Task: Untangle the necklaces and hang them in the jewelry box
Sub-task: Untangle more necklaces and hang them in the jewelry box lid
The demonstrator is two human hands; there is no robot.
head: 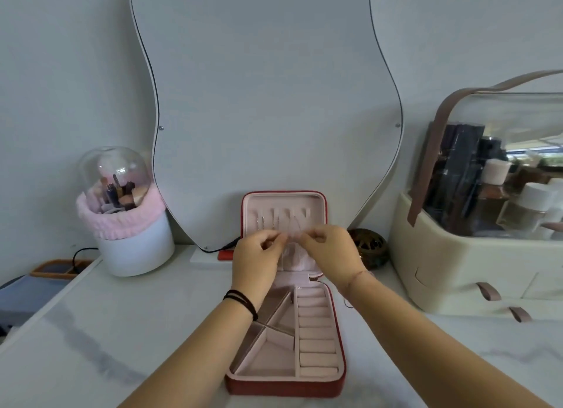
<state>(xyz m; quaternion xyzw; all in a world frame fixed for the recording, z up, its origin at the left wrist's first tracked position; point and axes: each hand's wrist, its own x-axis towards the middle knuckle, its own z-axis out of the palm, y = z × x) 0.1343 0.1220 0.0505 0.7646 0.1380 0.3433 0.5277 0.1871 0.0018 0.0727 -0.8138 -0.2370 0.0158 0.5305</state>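
Observation:
A red jewelry box (pixel 338 386) with pink lining lies open on the white table, its lid (pixel 285 199) upright against the mirror. Thin necklace chains (pixel 268 222) hang from hooks inside the lid. My left hand (pixel 257 255) and my right hand (pixel 330 249) are raised in front of the lid's lower half, fingertips close together, each pinching a fine chain (pixel 293 235) stretched between them. The chain is blurred and barely visible. The base shows empty compartments and ring rolls (pixel 316 331).
A wavy mirror (pixel 265 103) leans on the wall behind. A domed brush holder (pixel 128 225) with a pink band stands at the left. At the right are a cosmetics case (pixel 475 255) and a small dark ornate pot (pixel 370 246). A black cable (pixel 213 249) runs behind the box.

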